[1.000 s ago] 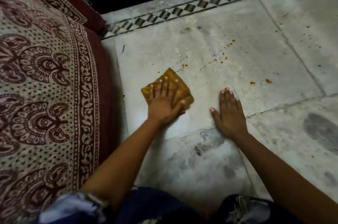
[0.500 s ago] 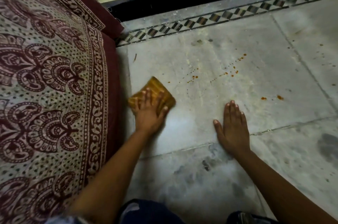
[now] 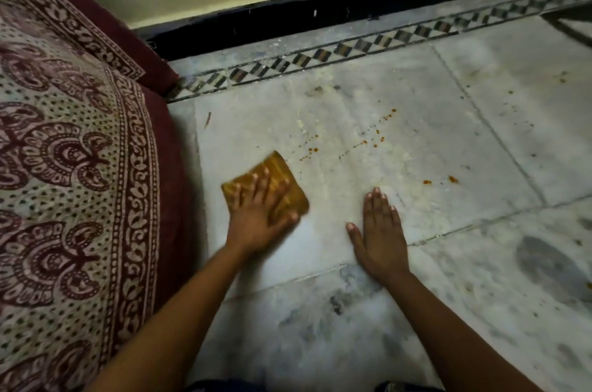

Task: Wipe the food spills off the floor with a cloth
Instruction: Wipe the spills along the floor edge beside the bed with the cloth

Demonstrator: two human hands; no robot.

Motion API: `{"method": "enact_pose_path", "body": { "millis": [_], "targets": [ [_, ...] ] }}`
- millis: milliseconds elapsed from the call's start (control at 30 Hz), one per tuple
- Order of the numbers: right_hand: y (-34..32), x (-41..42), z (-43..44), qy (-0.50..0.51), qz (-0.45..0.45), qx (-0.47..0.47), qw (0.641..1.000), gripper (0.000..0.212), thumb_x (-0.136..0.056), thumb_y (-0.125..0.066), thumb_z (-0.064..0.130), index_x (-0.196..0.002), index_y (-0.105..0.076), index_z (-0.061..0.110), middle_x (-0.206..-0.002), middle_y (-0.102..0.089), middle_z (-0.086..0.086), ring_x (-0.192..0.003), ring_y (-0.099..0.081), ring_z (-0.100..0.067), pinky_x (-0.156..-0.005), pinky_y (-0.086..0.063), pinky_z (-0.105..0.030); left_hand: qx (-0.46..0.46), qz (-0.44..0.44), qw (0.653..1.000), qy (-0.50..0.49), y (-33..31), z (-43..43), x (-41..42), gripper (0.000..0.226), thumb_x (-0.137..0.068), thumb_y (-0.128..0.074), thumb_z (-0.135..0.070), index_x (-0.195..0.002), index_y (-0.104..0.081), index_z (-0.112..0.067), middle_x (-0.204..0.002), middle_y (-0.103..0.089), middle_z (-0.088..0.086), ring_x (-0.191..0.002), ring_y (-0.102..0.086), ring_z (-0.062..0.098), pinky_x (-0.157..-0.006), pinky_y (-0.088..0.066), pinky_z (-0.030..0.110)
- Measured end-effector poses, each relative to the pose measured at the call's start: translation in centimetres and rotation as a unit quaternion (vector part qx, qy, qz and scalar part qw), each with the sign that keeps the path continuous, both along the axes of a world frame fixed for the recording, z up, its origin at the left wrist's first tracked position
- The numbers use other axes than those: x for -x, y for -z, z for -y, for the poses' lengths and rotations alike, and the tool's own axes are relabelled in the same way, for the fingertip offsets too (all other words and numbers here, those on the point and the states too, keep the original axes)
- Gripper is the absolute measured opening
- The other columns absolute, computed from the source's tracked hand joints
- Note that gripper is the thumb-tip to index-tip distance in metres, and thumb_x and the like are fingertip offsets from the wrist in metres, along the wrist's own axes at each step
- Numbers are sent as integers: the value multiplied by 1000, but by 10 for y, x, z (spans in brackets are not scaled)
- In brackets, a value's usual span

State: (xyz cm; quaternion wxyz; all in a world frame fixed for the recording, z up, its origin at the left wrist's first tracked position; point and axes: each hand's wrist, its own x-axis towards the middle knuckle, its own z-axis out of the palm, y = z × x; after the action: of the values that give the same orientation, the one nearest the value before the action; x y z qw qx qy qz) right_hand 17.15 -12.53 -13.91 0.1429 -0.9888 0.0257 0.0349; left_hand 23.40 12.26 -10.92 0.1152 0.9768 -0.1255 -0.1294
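Left hand (image 3: 256, 225) covers blurred cloth (image 3: 275, 167) (half hidden).

Mustard cloth (image 3: 275, 172); orange spills (image 3: 378, 135); maroon-print bedspread (image 3: 64, 167).

Left hand (image 3: 256, 222) and right hand (image 3: 381, 231) both bare. Right hand shows slim fingers (image 3: 376, 204) with short nails, pale at the tips. Left hand is motion-blurred, so nail detail is hard to read. Left forearm (image 3: 179, 311) and right forearm (image 3: 448, 321) are uncovered down to the frame edge. Dark navy fabric garment (image 3: 224, 387) shows as a thin strip at the bottom edge. Second dark fabric patch (image 3: 407, 387) lies beside the right forearm, with a faint lighter print too small to make out.
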Motion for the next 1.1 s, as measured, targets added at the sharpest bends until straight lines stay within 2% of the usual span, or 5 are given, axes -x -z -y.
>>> {"method": "enact_pose_path", "body": {
  "millis": [200,567,833,1000,1100],
  "targets": [
    [-3,-10,8,-2,27,-18,999,70,-93,-18,47,-147,-17,3,-155,-9,-10,-144,-12,-22,-115,4,-25,-39,45,997,-41,10,-53,17,76,-76,-20,-76,-141,-34,-39,-158,-4,3,-145,-7,30,-113,3,45],
    [0,-37,9,24,33,26,999,69,-93,-24,44,-147,-20,2,-154,-20,-17,-143,-20,-27,-116,-5,-34,15,29,998,45,3,10,3,78,-73,-18,-81,-143,-19,-46,-155,5,-8,-146,3,22,-113,11,44],
    [1,-38,8,27,32,27,999,68,-93,-24,44,-148,-19,4,-155,-18,-15,-144,-17,-25,-117,-4,-34,-19,20,997,-77,4,38,-101,60,-91,-28,-62,-146,-17,-41,-159,-4,1,-145,0,28,-112,5,51],
    [1,-38,8,29,28,27,999,69,-92,-25,44,-148,-19,4,-155,-19,-15,-144,-18,-25,-117,-7,-35,1,57,993,103,5,47,-41,65,-87,-12,-60,-147,-18,-36,-158,-11,-1,-146,-6,23,-113,3,44],
    [3,-38,9,33,36,33,998,69,-92,-26,44,-148,-19,4,-155,-19,-15,-144,-18,-24,-117,-8,-35,-16,61,998,20,9,8,-37,64,-89,-15,-58,-148,-17,-33,-158,-13,0,-145,-8,22,-114,2,47]
  ]
}}
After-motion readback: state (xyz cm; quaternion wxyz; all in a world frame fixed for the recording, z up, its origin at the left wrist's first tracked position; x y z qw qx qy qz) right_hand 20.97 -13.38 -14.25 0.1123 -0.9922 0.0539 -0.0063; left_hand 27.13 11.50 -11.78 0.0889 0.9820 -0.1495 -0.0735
